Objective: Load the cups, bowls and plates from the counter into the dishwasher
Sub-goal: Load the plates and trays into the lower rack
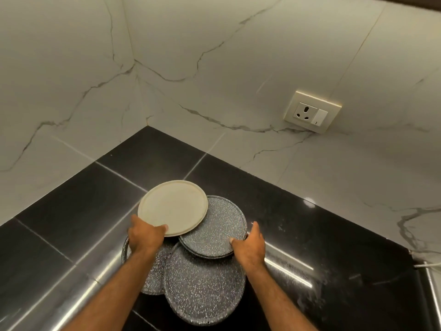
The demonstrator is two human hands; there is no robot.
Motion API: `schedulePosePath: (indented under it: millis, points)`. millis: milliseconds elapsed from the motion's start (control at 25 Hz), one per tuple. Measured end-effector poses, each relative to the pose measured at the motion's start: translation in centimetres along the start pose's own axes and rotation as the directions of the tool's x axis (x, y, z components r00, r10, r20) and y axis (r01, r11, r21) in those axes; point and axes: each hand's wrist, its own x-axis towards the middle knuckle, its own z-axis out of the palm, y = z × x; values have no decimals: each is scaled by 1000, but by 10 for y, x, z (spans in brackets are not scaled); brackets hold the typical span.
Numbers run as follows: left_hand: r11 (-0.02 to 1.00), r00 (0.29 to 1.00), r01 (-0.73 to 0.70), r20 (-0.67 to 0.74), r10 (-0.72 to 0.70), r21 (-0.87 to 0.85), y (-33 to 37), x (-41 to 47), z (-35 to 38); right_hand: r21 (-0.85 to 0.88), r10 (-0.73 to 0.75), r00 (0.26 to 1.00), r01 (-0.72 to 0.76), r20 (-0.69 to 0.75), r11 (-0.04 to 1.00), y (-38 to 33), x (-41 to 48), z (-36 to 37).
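Several round plates lie overlapping on the black counter (pixel 71 211). A cream plate (pixel 174 206) is tilted up at the top of the pile, and my left hand (pixel 145 237) grips its near rim. My right hand (pixel 250 247) holds the right edge of a dark speckled plate (pixel 219 228) that seems to rest on a second one. A larger speckled plate (pixel 205 287) lies nearest me. Another speckled plate (pixel 155 275) sits partly hidden under my left forearm. No dishwasher is in view.
The counter sits in a corner between two white marble-look walls (pixel 214 68). A wall socket with a switch (pixel 310 113) is mounted on the right wall. A metal edge (pixel 432 283) shows at the far right.
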Motion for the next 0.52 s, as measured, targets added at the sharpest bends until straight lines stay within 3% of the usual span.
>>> schedulePosePath:
  millis: [120, 160, 240, 320, 440, 520]
  points:
    - [967, 991, 134, 20, -132, -216, 0, 11, 2, 275, 158, 984, -176, 87, 945, 1, 14, -3]
    - [935, 982, 191, 59, -181, -300, 1, 16, 2, 423, 225, 962, -271, 155, 865, -1, 18, -4]
    - [828, 949, 311, 203, -242, -467, 4, 21, 0, 666, 300, 891, -453, 340, 592, -4, 25, -4]
    - [709, 909, 410, 325, -263, -574, 8, 22, -5, 721, 321, 835, -549, 447, 423, -8, 26, -6]
    - [587, 874, 483, 398, -279, -650, 14, 9, -21, 752, 290, 816, -575, 500, 323, -7, 14, -14]
    - [563, 869, 490, 428, -249, -665, 13, -10, -31, 772, 228, 818, -574, 527, 273, 0, -5, -28]
